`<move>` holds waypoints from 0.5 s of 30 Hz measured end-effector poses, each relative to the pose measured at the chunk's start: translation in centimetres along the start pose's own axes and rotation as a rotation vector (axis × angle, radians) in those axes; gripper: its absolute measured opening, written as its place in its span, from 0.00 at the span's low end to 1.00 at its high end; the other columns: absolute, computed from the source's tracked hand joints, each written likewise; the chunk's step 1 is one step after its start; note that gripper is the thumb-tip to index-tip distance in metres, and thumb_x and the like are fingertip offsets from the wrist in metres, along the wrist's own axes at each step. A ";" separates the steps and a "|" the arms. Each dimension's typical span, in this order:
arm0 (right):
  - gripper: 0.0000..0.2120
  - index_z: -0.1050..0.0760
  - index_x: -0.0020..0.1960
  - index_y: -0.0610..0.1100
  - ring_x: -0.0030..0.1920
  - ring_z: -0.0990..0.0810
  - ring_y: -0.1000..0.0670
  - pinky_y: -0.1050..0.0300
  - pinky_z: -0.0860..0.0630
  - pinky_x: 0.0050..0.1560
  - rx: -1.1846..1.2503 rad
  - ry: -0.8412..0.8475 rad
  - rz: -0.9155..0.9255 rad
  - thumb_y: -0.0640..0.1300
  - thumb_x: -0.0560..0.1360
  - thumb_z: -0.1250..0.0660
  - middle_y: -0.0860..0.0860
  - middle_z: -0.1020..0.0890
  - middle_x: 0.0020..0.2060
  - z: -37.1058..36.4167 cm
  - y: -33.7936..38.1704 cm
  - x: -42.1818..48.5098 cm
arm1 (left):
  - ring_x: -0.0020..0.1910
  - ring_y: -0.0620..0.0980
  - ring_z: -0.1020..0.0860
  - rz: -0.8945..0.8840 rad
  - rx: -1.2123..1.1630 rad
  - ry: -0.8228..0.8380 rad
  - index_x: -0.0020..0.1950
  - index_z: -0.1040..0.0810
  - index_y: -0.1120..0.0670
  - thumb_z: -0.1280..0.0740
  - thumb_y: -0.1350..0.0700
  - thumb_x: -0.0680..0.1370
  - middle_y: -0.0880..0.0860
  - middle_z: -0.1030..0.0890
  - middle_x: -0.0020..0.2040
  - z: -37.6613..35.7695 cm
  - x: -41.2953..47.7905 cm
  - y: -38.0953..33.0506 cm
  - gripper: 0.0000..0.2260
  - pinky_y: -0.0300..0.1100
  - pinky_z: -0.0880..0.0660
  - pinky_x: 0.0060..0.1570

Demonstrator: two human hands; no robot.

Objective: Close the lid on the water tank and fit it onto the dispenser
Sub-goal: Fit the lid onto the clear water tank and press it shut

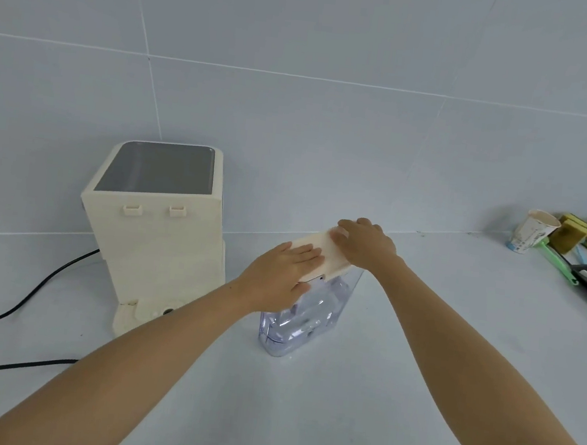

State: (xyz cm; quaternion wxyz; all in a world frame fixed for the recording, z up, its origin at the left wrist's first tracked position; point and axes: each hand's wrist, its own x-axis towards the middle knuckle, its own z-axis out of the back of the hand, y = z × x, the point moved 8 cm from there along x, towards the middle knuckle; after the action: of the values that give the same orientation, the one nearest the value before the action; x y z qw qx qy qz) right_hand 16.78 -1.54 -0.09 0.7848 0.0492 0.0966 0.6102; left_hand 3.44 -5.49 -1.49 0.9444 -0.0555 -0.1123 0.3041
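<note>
Head view: clear water tank (305, 318) upright on desk (356, 394), cream lid (328, 253) on top; left hand (280, 279) and right hand (364, 248) flat on lid, fingers (308, 253) extended; dispenser (153, 235) beside, apart.

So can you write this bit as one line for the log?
step: closing lid | left hand: flat on lid | right hand: flat on lid | water tank: on counter, beside dispenser, not fitted

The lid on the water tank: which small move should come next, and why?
Probably press the lid flat with both hands. Left hand and right hand lie on it, the tank stands apart from the dispenser, and whether it is fully seated cannot be told.
</note>
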 end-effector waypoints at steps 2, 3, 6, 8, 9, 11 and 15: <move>0.18 0.32 0.63 0.45 0.63 0.33 0.41 0.47 0.35 0.59 0.020 -0.024 0.025 0.50 0.77 0.50 0.43 0.28 0.60 0.1 -0.1 -0.3 | 0.74 0.47 0.47 0.003 -0.030 0.029 0.71 0.44 0.54 0.44 0.56 0.78 0.52 0.43 0.75 0.1 0.0 0.9 0.22 0.37 0.59 0.68; 0.18 0.31 0.62 0.44 0.63 0.32 0.41 0.47 0.34 0.59 0.037 -0.030 0.031 0.50 0.77 0.50 0.43 0.28 0.59 0.1 -0.3 -0.6 | 0.74 0.47 0.47 0.013 -0.044 0.040 0.71 0.45 0.54 0.44 0.56 0.78 0.52 0.44 0.75 0.2 -0.1 1.4 0.22 0.38 0.59 0.69; 0.18 0.31 0.60 0.41 0.59 0.29 0.41 0.49 0.32 0.54 0.106 -0.009 0.049 0.50 0.77 0.48 0.42 0.27 0.56 0.0 -0.9 -1.0 | 0.74 0.47 0.48 0.054 -0.083 0.038 0.71 0.44 0.54 0.44 0.57 0.78 0.53 0.44 0.75 0.6 -0.3 3.0 0.21 0.38 0.57 0.70; 0.17 0.31 0.58 0.40 0.52 0.28 0.43 0.52 0.32 0.47 0.129 -0.012 0.056 0.50 0.77 0.46 0.41 0.27 0.54 -0.1 -1.2 -1.4 | 0.74 0.48 0.48 0.092 -0.123 0.015 0.71 0.44 0.55 0.43 0.58 0.78 0.54 0.45 0.75 0.8 -0.4 4.1 0.21 0.36 0.56 0.69; 0.17 0.31 0.57 0.39 0.51 0.27 0.43 0.54 0.33 0.46 0.152 -0.015 0.049 0.51 0.77 0.46 0.41 0.27 0.53 -0.2 -1.4 -1.6 | 0.74 0.48 0.49 0.113 -0.147 0.002 0.71 0.44 0.55 0.43 0.58 0.78 0.54 0.46 0.75 1.0 -0.5 4.6 0.22 0.35 0.55 0.69; 0.18 0.31 0.59 0.41 0.54 0.27 0.40 0.54 0.33 0.46 0.181 -0.018 0.025 0.53 0.77 0.45 0.41 0.28 0.55 -0.4 -1.9 -2.0 | 0.74 0.48 0.50 0.149 -0.192 -0.006 0.71 0.45 0.55 0.43 0.58 0.78 0.54 0.48 0.75 1.0 -0.4 5.4 0.22 0.35 0.54 0.69; 0.17 0.36 0.65 0.48 0.59 0.32 0.41 0.55 0.34 0.44 -0.106 -0.074 0.180 0.41 0.77 0.46 0.43 0.31 0.58 -0.6 -1.2 -2.9 | 0.74 0.47 0.51 0.172 -0.234 0.011 0.71 0.45 0.54 0.42 0.57 0.78 0.53 0.49 0.75 0.7 -0.1 6.1 0.23 0.38 0.52 0.70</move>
State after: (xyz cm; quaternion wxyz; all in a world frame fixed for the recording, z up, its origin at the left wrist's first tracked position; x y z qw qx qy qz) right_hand 17.14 -4.72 -0.62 0.7312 0.0389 0.0303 0.6804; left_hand -0.21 -0.56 -1.87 0.9025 -0.1762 -0.1366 0.3686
